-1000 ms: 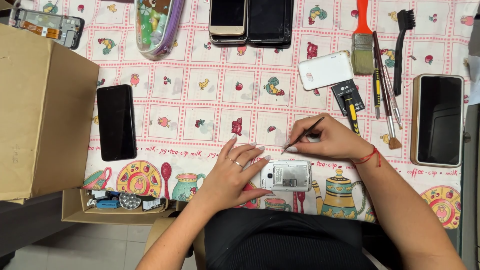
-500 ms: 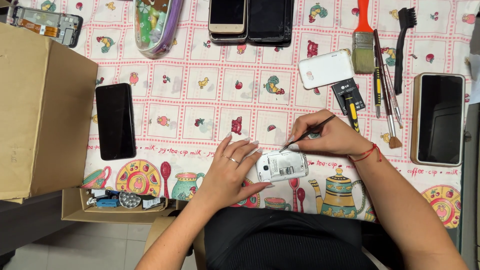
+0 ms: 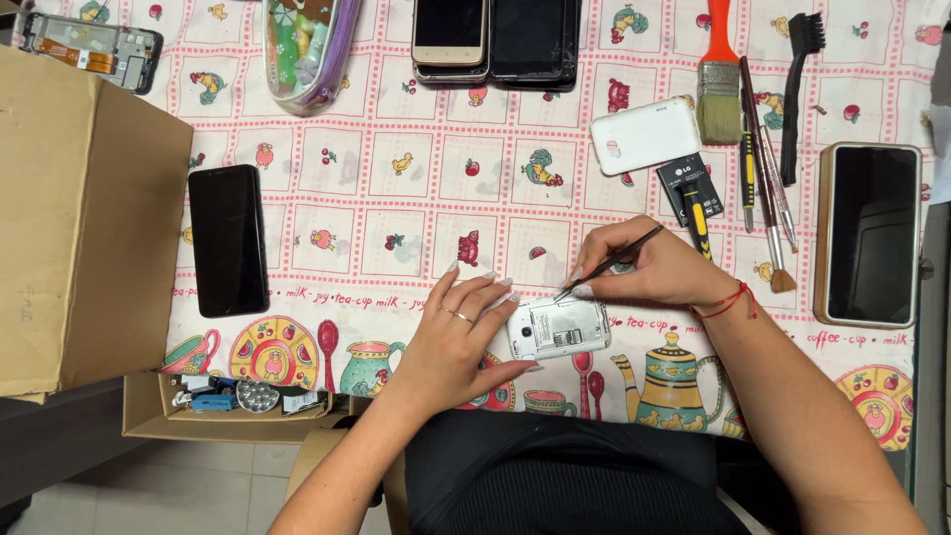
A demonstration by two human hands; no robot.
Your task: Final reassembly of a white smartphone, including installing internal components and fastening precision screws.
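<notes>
A small white phone (image 3: 558, 329) lies back-side up, its cover off, on the patterned tablecloth (image 3: 396, 198) near the front edge. My left hand (image 3: 458, 330) rests flat beside it, fingertips on its left end. My right hand (image 3: 654, 269) grips thin black tweezers (image 3: 606, 265), the tip touching the phone's upper edge. The white back cover (image 3: 646, 134) and a black battery (image 3: 688, 186) lie farther back on the right.
A cardboard box (image 3: 79, 218) stands at left, with a black phone (image 3: 228, 240) beside it. Stacked phones (image 3: 495, 40) and a pouch (image 3: 302, 45) sit at the back. Brushes (image 3: 717, 84), screwdrivers (image 3: 748, 173) and a cased phone (image 3: 870, 234) lie at right. A parts tray (image 3: 233, 401) hangs below the edge.
The white phone shifted slightly up and tilted half a second ago, then settled flat again. My right hand with the tweezers stayed at its upper edge; my left hand followed the phone.
</notes>
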